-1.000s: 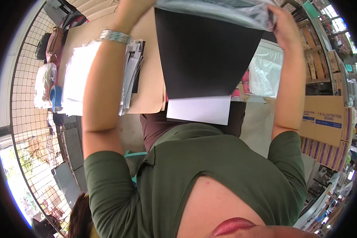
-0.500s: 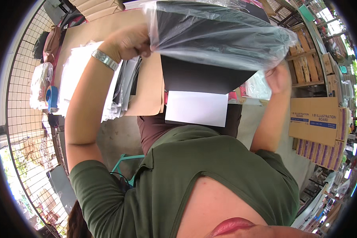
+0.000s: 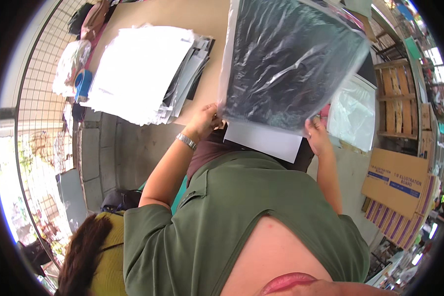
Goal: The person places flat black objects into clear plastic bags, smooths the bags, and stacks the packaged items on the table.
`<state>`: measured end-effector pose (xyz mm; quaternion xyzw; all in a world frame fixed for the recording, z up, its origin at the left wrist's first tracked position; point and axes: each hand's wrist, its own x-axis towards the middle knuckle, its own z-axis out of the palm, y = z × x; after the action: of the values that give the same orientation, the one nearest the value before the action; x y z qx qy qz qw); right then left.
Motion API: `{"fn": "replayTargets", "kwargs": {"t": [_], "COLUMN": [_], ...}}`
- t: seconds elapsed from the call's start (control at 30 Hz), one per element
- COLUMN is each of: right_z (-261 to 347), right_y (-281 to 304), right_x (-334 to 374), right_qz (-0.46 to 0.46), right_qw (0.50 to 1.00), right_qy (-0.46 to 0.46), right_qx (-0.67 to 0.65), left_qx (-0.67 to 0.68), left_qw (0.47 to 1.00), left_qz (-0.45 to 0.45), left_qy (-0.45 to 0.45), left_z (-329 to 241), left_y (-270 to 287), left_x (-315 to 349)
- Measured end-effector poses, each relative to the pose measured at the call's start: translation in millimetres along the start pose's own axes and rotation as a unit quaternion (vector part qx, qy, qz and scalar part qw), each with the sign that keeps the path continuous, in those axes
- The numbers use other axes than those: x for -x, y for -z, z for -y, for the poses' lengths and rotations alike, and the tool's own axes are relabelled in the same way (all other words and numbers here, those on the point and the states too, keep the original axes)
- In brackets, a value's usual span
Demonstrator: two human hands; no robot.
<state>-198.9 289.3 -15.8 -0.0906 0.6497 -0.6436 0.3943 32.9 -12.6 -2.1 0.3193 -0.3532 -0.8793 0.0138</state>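
Note:
A large clear plastic sleeve [image 3: 286, 64] lies spread over a black board on the table in front of me. My left hand [image 3: 209, 121] pinches the sleeve's near left corner. At its near right corner, my right hand [image 3: 317, 134] grips the plastic edge between thumb and fingers. Beneath the near edge a white sheet [image 3: 266, 143] pokes out over my lap, with a dark edge below it. Whether the black board is inside the sleeve or only under it, I cannot tell.
Left of the sleeve sits a stack of white and dark sheets [image 3: 138, 71] on brown board [image 3: 133, 15]. A blue tape roll [image 3: 83, 84] is beyond it. Clear plastic packs [image 3: 352, 116] lie at right, near a wooden pallet [image 3: 397, 101] and cardboard boxes [image 3: 395, 181].
Both hands have come down toward me, drawing the plastic sleeve from a bunched, raised position to a flatter spread over the black board. The view has shifted too.

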Motion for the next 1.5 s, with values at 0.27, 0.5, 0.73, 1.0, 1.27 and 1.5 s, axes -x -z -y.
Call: {"fn": "replayTargets", "kwargs": {"t": [0.27, 0.5, 0.73, 1.0, 1.27, 1.5], "right_z": [-14.4, -46.4, -55.6, 21.1, 113.0, 105.3], "right_y": [-54.9, -40.4, -17.6, -110.9, -292.1, -360.7], "right_x": [43.9, 74.5, 76.2, 29.4, -111.8, -190.2], "right_qz": [0.022, 0.072, 0.116, 0.185, 0.315, 0.320], "right_qw": [0.992, 0.969, 0.983, 0.978, 0.920, 0.929], "right_qy": [-0.123, -0.144, -0.126, -0.050, 0.120, 0.111], "right_qx": [0.020, 0.190, 0.066, 0.077, 0.203, 0.152], "left_qx": [-0.062, -0.091, -0.046, -0.293, 0.123, 0.245], "left_qw": [0.992, 0.983, 0.984, 0.888, 0.925, 0.873], "left_qz": [-0.111, -0.147, -0.172, 0.083, -0.073, -0.245], "left_qy": [0.022, 0.061, 0.003, -0.345, -0.353, -0.343], "left_z": [57.2, 84.7, 18.8, -24.8, -68.2, -56.8], "left_y": [45.1, 48.0, 29.0, 20.1, 75.0, 91.7], "left_x": [75.5, 84.9, 62.8, 96.1, 129.5, 82.5]}}
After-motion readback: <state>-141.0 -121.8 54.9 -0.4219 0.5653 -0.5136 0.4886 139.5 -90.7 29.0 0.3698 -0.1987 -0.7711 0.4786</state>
